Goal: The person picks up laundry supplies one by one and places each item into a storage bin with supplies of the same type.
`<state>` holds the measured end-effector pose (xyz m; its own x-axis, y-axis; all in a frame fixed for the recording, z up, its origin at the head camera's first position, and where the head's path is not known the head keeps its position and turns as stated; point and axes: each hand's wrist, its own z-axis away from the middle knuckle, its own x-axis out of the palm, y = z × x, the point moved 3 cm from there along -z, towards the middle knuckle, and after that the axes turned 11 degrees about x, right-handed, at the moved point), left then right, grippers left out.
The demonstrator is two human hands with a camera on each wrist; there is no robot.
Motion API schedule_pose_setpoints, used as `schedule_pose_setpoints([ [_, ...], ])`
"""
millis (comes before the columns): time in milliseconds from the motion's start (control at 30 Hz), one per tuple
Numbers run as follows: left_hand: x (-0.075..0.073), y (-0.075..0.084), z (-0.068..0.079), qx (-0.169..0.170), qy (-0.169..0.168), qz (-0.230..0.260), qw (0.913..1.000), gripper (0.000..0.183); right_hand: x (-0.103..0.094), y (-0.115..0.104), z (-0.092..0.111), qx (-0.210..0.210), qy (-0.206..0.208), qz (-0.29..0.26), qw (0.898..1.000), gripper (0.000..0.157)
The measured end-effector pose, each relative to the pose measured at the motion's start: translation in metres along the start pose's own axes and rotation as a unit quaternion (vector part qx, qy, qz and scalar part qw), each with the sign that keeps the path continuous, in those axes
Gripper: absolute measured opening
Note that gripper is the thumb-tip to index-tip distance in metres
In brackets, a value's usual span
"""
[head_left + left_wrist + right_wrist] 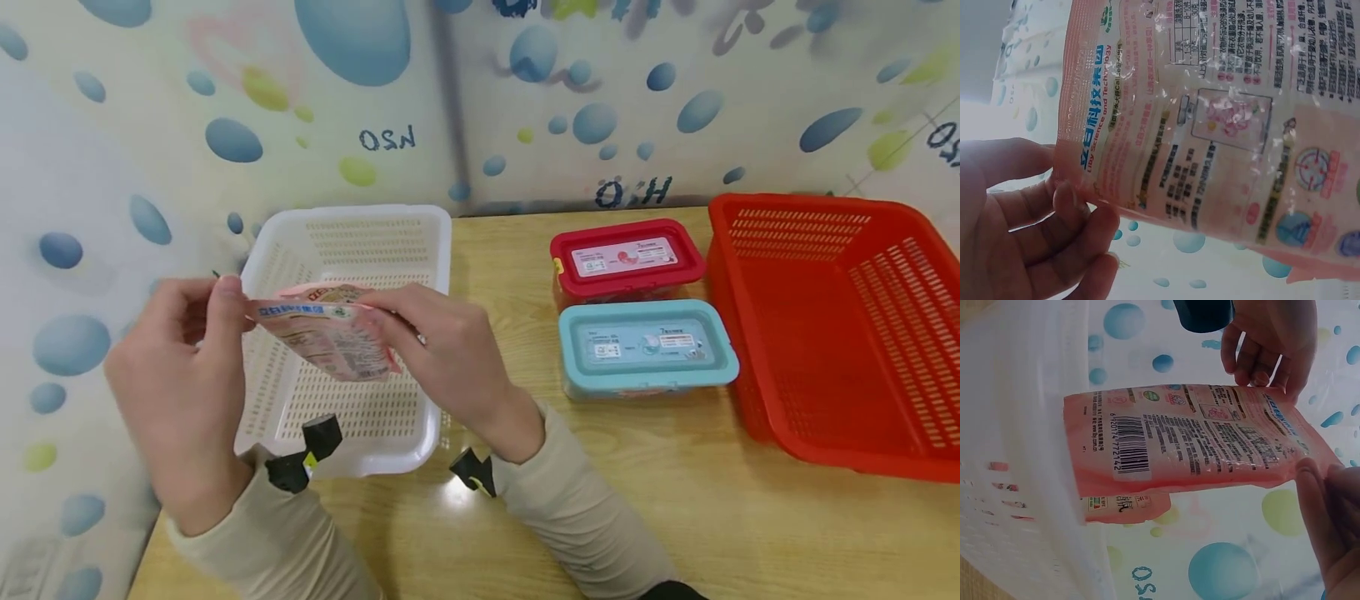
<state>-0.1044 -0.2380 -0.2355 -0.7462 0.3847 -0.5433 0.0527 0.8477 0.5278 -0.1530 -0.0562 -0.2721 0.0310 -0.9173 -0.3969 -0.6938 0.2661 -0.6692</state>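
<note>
A pink printed plastic pouch [337,346] is held up over the white basket [420,454]. My left hand [187,367] pinches one top corner between thumb and fingertips. At the opposite top corner, the thumb and fingers of my right hand [457,367] pinch the film. Small text and a pink picture cover the pouch [1179,125] in the left wrist view. Its barcode end points toward the basket wall [1041,425] in the right wrist view, where a second pink printed piece [1129,509] shows below it.
Right of the white basket stand two lidded plastic boxes, one with a red lid [626,258], one with a light blue lid [648,346]. A large red basket [795,333] is beside them on the wooden table [510,283]. A wall with blue dots [592,125] rises behind.
</note>
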Motion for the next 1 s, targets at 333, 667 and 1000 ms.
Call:
schedule_pose_setpoints([
  [333, -0.004, -0.013, 0.000, -0.024, 0.016, -0.010, 0.9995, 0.034, 0.009, -0.004, -0.002, -0.013, -0.009, 0.008, 1.000, 0.018],
  [667, -0.003, -0.023, -0.002, -0.044, 0.011, -0.025, 0.9987, 0.033, 0.014, -0.005, -0.002, -0.014, -0.019, 0.030, 0.999, 0.019],
  [1000, 0.006, -0.018, -0.002, -0.030, -0.001, -0.019, 0.9994, 0.038, 0.009, 0.001, 0.001, 0.009, -0.016, 0.020, 1.000, 0.017],
])
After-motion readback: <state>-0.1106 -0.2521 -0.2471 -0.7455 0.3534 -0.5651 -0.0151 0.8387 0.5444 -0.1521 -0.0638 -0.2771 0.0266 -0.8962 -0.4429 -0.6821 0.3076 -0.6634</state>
